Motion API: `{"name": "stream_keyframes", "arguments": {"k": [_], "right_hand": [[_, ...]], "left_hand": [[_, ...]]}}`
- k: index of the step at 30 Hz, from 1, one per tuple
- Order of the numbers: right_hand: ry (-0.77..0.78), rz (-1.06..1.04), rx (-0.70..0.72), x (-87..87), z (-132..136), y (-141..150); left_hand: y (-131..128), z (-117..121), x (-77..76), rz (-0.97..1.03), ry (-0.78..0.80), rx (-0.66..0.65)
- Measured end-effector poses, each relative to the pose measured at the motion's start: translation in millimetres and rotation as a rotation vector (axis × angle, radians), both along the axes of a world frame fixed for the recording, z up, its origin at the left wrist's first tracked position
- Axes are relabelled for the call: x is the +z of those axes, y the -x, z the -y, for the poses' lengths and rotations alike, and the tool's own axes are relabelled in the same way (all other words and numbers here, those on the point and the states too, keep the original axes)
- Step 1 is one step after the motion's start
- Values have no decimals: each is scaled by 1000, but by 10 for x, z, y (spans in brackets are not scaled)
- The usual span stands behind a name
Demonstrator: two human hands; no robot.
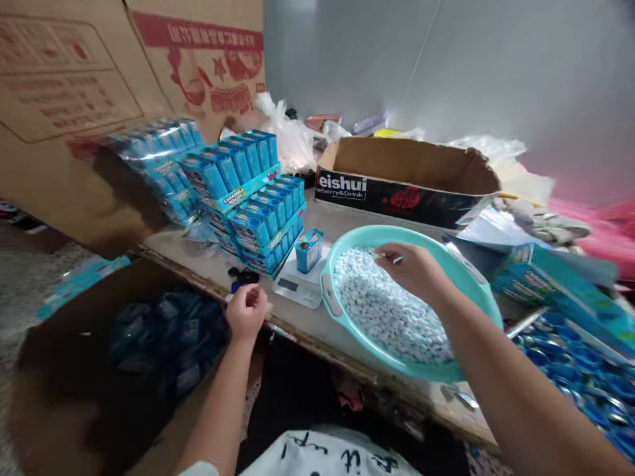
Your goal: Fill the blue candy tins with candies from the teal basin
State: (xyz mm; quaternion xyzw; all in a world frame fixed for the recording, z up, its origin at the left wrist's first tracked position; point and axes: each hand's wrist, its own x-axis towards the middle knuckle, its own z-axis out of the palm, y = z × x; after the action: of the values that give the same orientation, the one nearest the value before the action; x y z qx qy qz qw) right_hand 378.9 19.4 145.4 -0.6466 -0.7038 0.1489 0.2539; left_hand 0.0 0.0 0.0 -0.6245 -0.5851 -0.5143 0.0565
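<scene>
My right hand (pixel 409 268) is over a turquoise basin (pixel 377 233) heaped with small white and pale-blue candies (pixel 387 311). Its fingers are pinched, with a few white candies showing at the tips. My left hand (pixel 247 309) rests at the table's front edge, fingers curled in; whatever it may hold is hidden. Between the hands, a blue candy tin (pixel 309 250) stands upright on a white digital scale (pixel 297 291), left of the basin. The scale's display is too small to read. Dark small items (pixel 245 276) lie just beyond my left hand.
Stacked display trays of blue tins (pixel 248 198) stand behind the scale. An open carton (pixel 407 198) sits behind the basin. At lower left a large box (pixel 44 370) holds many blue packs. Blue caps (pixel 570 363) and a blue display box (pixel 560 277) lie at right.
</scene>
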Motion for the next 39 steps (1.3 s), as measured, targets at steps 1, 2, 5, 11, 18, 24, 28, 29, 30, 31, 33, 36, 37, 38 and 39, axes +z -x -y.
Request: {"name": "stream_keyframes", "arguments": {"k": [1,2,5,11,18,24,28,29,30,31,33,36,37,38,39], "right_hand": [[18,7,10,-13,3,5],[29,11,20,-25,6,12],[27,8,53,-27,1,51],[-127,-30,218,241,-169,370],[-140,53,458,382,-601,1047],[-139,81,525,231,-668,1280],[-123,110,547,216,-653,1294],[-122,115,549,216,-649,1299],[-122,121,553,217,-643,1306],[-123,125,558,220,-634,1313],[-130,129,566,232,-611,1326],[-145,130,566,262,-573,1327],[-148,131,560,271,-565,1322],[-151,131,550,279,-559,1316],[-154,128,535,284,-557,1308]], "left_hand": [[-13,5,8,3,-8,-5],[-25,11,16,8,-15,-9],[-50,27,29,36,-30,-16],[-49,39,-1,101,-16,-22],[-18,41,-16,104,-16,-47],[-16,60,-27,75,-47,-60],[-19,62,-48,82,-50,-53],[-19,63,-49,83,-52,-50],[-19,64,-47,83,-54,-49],[-19,66,-44,83,-55,-49],[-18,72,-34,87,-52,-53],[-14,80,-26,98,-40,-53],[-12,81,-28,105,-36,-51],[-10,81,-32,112,-32,-50],[-9,79,-38,119,-27,-49]]}}
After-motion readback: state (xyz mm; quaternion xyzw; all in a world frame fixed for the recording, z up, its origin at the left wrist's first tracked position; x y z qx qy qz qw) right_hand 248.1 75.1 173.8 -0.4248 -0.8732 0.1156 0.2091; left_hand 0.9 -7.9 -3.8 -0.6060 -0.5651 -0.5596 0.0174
